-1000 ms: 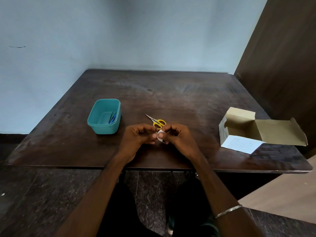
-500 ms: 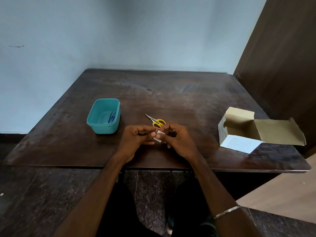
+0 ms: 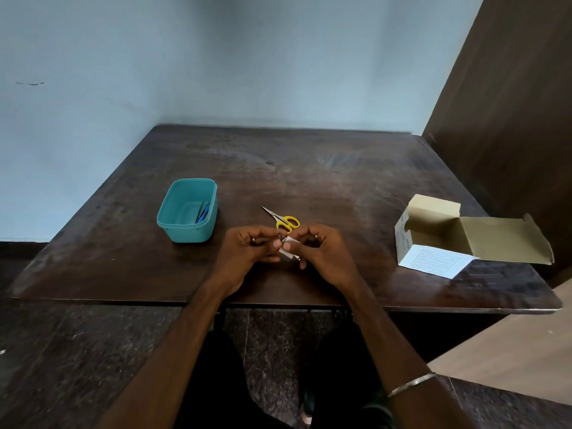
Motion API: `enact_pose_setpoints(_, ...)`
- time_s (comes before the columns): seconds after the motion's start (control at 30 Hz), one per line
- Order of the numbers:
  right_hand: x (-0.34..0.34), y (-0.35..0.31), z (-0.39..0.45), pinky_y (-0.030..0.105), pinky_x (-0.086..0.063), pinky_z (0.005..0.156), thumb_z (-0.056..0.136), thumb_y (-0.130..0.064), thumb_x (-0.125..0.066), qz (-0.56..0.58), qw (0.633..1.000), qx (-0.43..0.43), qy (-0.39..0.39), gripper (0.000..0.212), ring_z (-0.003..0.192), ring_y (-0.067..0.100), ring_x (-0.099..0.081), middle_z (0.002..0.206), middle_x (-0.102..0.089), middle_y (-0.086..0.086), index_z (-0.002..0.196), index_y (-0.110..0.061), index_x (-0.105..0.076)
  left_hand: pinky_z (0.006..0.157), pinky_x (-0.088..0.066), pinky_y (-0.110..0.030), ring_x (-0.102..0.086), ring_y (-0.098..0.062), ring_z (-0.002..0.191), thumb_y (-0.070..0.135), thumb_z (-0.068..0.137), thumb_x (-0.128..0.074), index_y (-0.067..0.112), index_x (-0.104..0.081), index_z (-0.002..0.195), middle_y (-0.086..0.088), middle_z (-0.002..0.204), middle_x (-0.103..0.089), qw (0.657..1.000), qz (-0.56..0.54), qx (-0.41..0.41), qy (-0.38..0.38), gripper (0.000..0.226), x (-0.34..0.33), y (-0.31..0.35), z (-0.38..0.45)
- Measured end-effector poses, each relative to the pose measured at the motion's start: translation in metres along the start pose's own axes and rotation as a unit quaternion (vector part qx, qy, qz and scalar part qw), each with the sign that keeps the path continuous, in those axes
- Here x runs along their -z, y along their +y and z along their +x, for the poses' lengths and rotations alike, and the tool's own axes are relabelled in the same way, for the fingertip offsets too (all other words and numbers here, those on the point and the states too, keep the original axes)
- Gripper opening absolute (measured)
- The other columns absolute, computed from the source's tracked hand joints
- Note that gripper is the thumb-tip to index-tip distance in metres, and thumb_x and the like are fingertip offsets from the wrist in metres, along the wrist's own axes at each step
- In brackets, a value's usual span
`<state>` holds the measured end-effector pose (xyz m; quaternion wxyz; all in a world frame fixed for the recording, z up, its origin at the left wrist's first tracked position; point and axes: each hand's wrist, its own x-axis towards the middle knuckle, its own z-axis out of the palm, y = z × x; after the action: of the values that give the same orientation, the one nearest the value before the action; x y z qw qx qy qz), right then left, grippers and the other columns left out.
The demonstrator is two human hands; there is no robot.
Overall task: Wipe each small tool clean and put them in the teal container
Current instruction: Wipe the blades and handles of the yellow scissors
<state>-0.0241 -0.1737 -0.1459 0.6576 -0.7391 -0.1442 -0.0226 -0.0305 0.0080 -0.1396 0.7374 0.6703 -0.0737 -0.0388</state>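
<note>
Scissors (image 3: pixel 283 220) lie flat, tips toward far-left. Left hand (image 3: pixel 247 255) and right hand (image 3: pixel 322 253), fingers curled, pinch a small metal tool (image 3: pixel 283 238) and white wipe (image 3: pixel 288 247) between them

From my seat I see both forearms bare, no sleeves reaching into view. The right wrist carries a thin silver bangle (image 3: pixel 411 384) at about four o'clock in the picture, and a small ring (image 3: pixel 316 236) sits on a finger of the right hand (image 3: pixel 325 253); another ring (image 3: pixel 253 240) shows on the left hand (image 3: pixel 244 255). Dark trousers (image 3: pixel 213 388) cover the legs at six o'clock.
</note>
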Motion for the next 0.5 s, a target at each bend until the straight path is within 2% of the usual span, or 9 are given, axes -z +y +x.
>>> enact_pose_setpoints(0.23,0.0025,0.0067,0.0026,0.041,-0.052,0.061,0.083,0.003,-0.074,0.0,1.0,0.002,-0.007,0.011,0.052,0.027,-0.063,0.076,-0.071,0.018,0.093,0.002,-0.07,0.068,-0.06,-0.028,-0.073,-0.02,0.083,-0.008,0.086,-0.065,0.002,-0.072,0.106,-0.011,0.093,-0.077,1.0,-0.006,-0.006,0.013,0.024,-0.0004,-0.0017,0.0002)
enact_pose_setpoints(0.33,0.0016,0.0059,0.0029,0.039,-0.053,0.059,0.08,0.006,-0.075,0.003,1.0,0.0,-0.011,0.016,0.053,0.029,-0.064,0.077,-0.071,0.019,0.095,0.005,-0.069,0.068,-0.06,-0.028,-0.073,-0.022,0.083,-0.008,0.086,-0.065,0.004,-0.073,0.104,-0.011,0.093,-0.077,1.0,-0.011,-0.007,0.013,0.024,0.0001,-0.0024,0.0008)
enact_pose_setpoints(0.4,0.0007,0.0054,0.0026,0.036,-0.052,0.057,0.081,0.002,-0.077,0.007,1.0,-0.004,-0.004,0.014,0.052,0.029,-0.063,0.076,-0.072,0.017,0.092,0.004,-0.069,0.067,-0.06,-0.028,-0.073,-0.02,0.082,-0.007,0.085,-0.066,0.005,-0.073,0.103,-0.01,0.094,-0.077,1.0,-0.004,-0.01,0.009,0.023,0.0001,-0.0022,0.0008)
enact_pose_setpoints(0.5,0.0004,0.0067,0.0029,0.038,-0.052,0.061,0.085,-0.004,-0.075,0.016,1.0,-0.006,0.003,0.009,0.053,0.029,-0.064,0.078,-0.073,0.018,0.091,0.002,-0.07,0.066,-0.06,-0.027,-0.072,-0.018,0.082,-0.007,0.085,-0.067,0.003,-0.073,0.104,-0.009,0.094,-0.077,1.0,0.001,-0.012,0.008,0.023,0.0002,-0.0022,0.0007)
